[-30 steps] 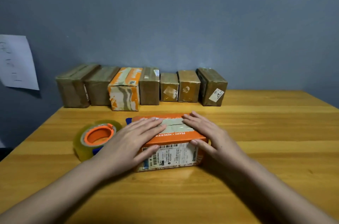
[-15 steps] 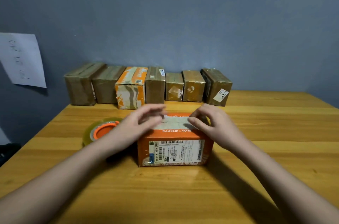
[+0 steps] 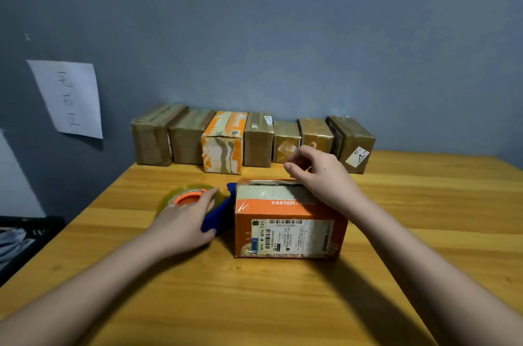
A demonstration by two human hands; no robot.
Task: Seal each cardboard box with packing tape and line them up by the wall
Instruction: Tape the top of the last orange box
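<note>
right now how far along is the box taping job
Done: seven taped boxes stand in a row against the wall. In hand: the orange box sits mid-table with some tape across its top; the right hand rests on it while the left hand takes the tape dispenser. Left: finish sealing it and add it to the row.

1. An orange box (image 3: 285, 221) stands upright near the middle of the worktop (image 3: 283, 303), flaps closed, clear tape across its top, a white shipping label on its near face.
2. A tape dispenser (image 3: 198, 204) with a clear roll, orange hub and blue handle lies just left of it.
3. Seven taped boxes (image 3: 252, 139) stand side by side against the wall (image 3: 283, 34).
</note>
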